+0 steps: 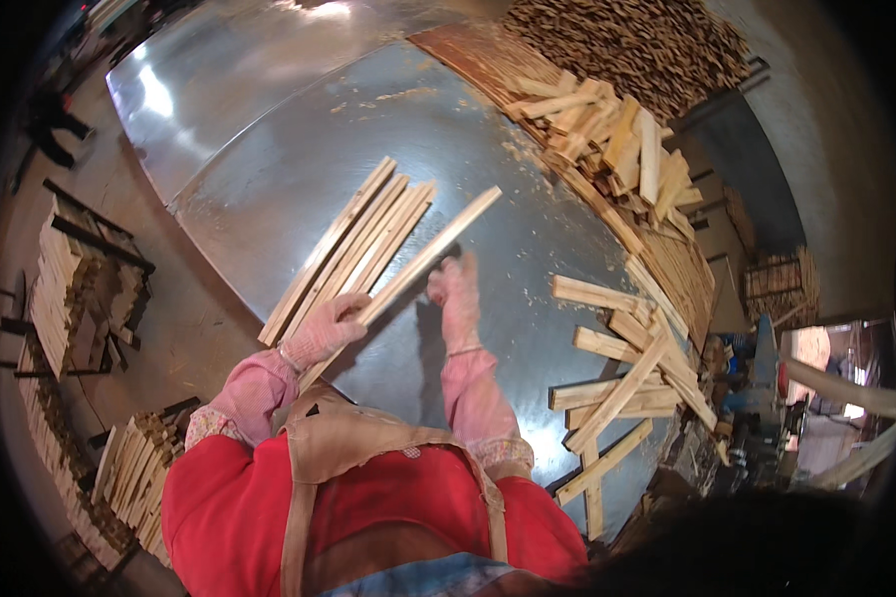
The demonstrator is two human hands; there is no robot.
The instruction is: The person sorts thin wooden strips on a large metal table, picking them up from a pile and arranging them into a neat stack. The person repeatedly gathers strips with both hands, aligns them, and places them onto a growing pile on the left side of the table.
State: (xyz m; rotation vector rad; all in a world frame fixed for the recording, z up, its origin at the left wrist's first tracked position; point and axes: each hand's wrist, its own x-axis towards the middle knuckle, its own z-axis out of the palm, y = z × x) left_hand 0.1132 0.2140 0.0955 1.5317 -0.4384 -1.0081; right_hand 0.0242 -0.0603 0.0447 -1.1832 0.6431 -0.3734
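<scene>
Pink gloves cover both hands. My left hand (327, 330) is closed around the lower part of a long pale wooden strip (436, 247), which slants up to the right over the metal table. Just left of that strip, several similar wooden strips (363, 239) lie side by side in a loose row, their near ends by my left wrist. To the right of the held strip is my right hand (455, 294), raised, its fingers loosely bent and slightly blurred. It appears apart from the strip, with nothing visible in it.
Shorter wood pieces (617, 383) lie crisscrossed on the metal table (513, 328) at the right. Beyond, a heap of offcuts (617, 139) rests along a brown board (468, 65). Stacked wood (60, 289) stands on racks at the left. A person (55, 124) is at the far left.
</scene>
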